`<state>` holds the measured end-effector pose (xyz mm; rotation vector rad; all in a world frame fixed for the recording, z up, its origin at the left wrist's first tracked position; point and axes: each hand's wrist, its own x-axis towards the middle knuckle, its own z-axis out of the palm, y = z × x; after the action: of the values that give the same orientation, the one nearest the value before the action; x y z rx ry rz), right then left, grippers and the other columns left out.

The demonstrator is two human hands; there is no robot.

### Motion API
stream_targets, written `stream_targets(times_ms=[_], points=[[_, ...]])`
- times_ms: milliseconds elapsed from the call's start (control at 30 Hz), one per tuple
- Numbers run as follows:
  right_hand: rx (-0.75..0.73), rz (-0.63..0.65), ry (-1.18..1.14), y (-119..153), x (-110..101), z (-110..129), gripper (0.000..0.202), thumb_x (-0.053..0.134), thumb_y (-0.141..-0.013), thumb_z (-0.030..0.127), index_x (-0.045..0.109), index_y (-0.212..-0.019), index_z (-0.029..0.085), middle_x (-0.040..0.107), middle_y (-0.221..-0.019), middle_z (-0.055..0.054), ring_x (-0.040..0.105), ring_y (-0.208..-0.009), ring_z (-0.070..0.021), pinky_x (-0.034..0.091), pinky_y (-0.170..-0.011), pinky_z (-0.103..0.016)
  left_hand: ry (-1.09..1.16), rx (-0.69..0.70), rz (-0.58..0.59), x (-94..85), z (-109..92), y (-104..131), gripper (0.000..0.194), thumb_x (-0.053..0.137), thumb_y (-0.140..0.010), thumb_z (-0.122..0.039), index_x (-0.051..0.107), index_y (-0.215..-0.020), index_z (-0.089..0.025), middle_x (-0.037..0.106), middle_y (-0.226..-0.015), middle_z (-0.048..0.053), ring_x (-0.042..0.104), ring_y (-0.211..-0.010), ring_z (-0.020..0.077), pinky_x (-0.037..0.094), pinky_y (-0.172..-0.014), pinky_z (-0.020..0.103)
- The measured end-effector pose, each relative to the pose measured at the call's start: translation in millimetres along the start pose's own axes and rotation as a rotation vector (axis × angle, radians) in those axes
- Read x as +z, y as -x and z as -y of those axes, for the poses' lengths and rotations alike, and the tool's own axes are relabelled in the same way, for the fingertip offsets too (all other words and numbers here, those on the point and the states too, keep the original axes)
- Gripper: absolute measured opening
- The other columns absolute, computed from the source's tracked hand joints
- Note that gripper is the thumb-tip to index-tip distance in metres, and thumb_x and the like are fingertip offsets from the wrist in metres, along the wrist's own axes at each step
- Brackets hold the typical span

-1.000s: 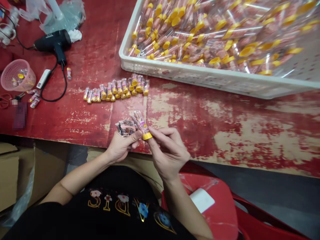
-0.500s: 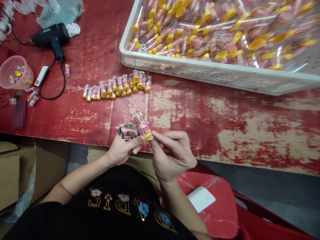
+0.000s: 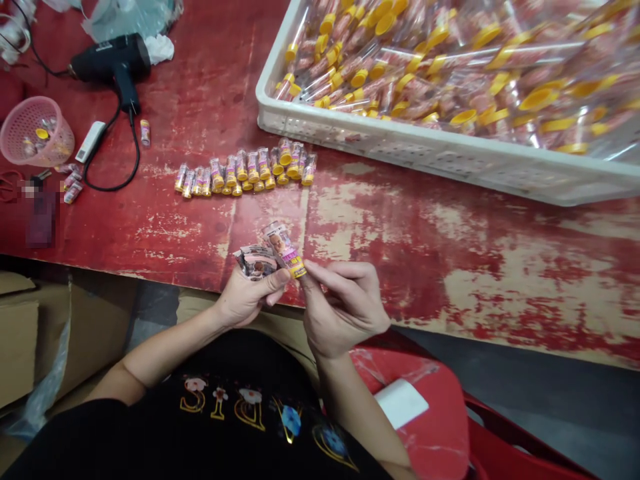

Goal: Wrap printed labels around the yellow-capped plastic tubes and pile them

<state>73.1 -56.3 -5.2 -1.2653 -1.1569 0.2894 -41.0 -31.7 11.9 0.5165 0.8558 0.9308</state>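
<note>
Gold lettering on a black shirt [image 3: 220, 373] is the only readable text.
Upside down in this view and set with flowers, it appears to spell "PARIS". The held tube [image 3: 284, 247] has a purple and yellow label whose print is too small to read; so is the print on the stacked sleeves [image 3: 256, 261] just beside it and on the small tubes [image 3: 253, 167] grouped on the desk [image 3: 380, 247]. A faint mark on the heat gun [image 3: 113, 61] is illegible too.

Crate [image 3: 425, 155]: I saw it behind and right of the vials [image 3: 253, 167]
Heat gun [image 3: 120, 60]: lay right of the basket [image 3: 15, 133]
</note>
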Motion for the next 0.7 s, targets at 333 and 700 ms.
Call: stream_targets(times_ms=[333,700], points=[[-0.086,0.429,0.052,-49.1,160.6,-54.6,0.013,0.062,-0.089,0.024,0.071,-0.081,0.020,0.058,-0.079,-0.002,0.055,-0.073,-0.0136,0.046,-0.069,-0.028,0.474,0.083,-0.459,-71.7,-17.9,2.2,0.034,0.074,-0.075,-0.013,0.064,-0.107,-0.015,0.070,-0.093,0.005,0.057,-0.066,0.0068,0.041,-0.055,0.017],[0.245,0.856,-0.163,-12.2,118.6,-28.9,0.022,0.070,-0.083,0.039,0.066,-0.084,0.017,0.063,-0.079,-0.001,0.053,-0.064,-0.0104,0.044,-0.061,-0.025,0.467,0.289,-0.483,-87.9,-41.4,-11.6,0.029,0.070,-0.085,-0.016,0.066,-0.114,-0.019,0.072,-0.092,0.003,0.069,-0.094,0.0147,0.052,-0.086,0.027]])
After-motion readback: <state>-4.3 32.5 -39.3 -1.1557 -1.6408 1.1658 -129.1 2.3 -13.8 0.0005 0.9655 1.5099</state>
